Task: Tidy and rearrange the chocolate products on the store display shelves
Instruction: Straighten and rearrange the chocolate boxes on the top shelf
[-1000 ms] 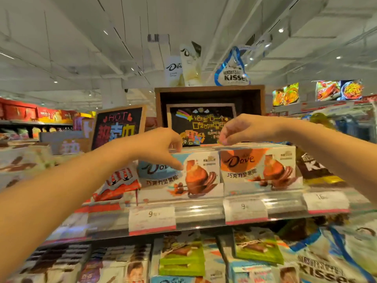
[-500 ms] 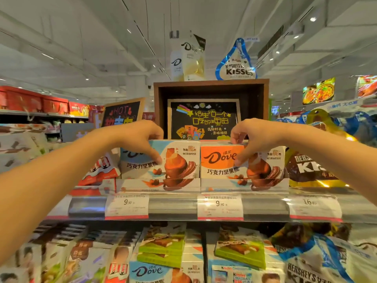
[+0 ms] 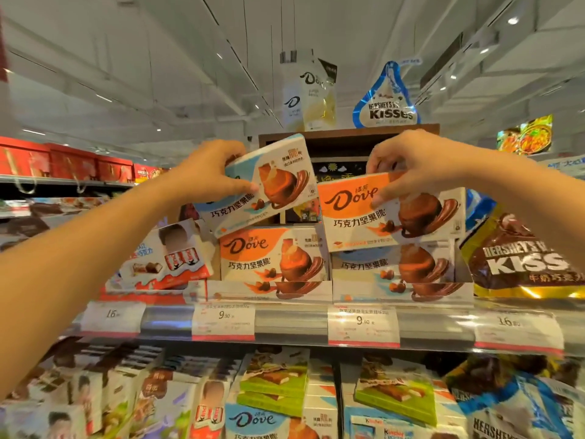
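Observation:
My left hand (image 3: pixel 210 174) grips a blue-and-white Dove box (image 3: pixel 272 182) by its upper left corner, lifted and tilted above the top shelf (image 3: pixel 291 321). My right hand (image 3: pixel 411 166) pinches an orange Dove box (image 3: pixel 389 213) at its top edge, raised off the row. Below the blue box, an orange Dove box (image 3: pixel 272 256) stands in its display tray. Below the lifted orange box stands a blue Dove box (image 3: pixel 392 264).
Kinder boxes (image 3: pixel 167 258) sit left of the Dove rows, a Hershey's Kisses bag (image 3: pixel 522 258) to the right. Price tags (image 3: pixel 223 321) line the shelf edge. A wooden sign box (image 3: pixel 345 137) stands behind. The lower shelf holds green boxes (image 3: pixel 272 384) and more Dove and Kinder packs.
Both hands have lifted the front Dove boxes up off their rows; the blue box now tilts in my left hand. The boxes behind them are uncovered.

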`<state>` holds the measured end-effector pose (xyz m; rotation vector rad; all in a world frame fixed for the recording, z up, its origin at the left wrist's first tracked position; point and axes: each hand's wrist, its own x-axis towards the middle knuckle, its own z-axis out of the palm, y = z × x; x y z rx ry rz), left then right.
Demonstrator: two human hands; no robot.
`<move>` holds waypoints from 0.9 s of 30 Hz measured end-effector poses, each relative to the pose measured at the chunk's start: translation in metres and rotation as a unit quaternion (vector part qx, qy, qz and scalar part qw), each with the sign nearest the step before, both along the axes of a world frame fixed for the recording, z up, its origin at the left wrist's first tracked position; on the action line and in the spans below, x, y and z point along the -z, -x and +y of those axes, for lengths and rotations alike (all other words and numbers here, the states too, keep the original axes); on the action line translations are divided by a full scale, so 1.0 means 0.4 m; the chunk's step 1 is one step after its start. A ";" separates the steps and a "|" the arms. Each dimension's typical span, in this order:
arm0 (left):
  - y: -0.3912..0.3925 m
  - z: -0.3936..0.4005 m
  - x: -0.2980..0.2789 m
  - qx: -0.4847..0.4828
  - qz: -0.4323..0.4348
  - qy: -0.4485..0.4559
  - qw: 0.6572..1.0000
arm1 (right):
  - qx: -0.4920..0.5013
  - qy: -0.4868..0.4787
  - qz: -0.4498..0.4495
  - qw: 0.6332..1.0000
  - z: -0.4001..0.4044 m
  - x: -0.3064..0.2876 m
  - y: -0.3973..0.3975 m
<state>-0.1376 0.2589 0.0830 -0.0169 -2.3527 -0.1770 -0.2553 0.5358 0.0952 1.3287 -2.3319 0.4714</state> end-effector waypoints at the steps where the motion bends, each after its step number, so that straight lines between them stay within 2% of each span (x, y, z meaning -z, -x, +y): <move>1: 0.001 -0.003 -0.001 -0.002 0.005 -0.003 1.000 | -0.007 0.014 0.009 1.000 -0.004 -0.012 -0.008; 5: 0.000 -0.020 -0.005 0.005 0.046 -0.031 0.998 | -0.046 0.028 0.002 0.999 -0.055 -0.031 -0.053; 14: -0.008 -0.051 -0.014 0.033 0.092 -0.008 0.995 | -0.082 0.015 0.073 0.994 -0.279 0.053 -0.094; 18: -0.011 -0.066 -0.022 0.054 0.081 -0.016 0.995 | -0.076 -0.034 0.090 0.992 -0.341 0.081 -0.083; 22: -0.014 -0.068 -0.021 0.065 0.067 -0.004 0.996 | -0.078 -0.042 0.084 0.992 -0.373 0.127 -0.067; 27: -0.017 -0.060 -0.019 0.060 0.065 0.019 0.996 | -0.035 -0.085 0.144 0.985 -0.356 0.176 -0.047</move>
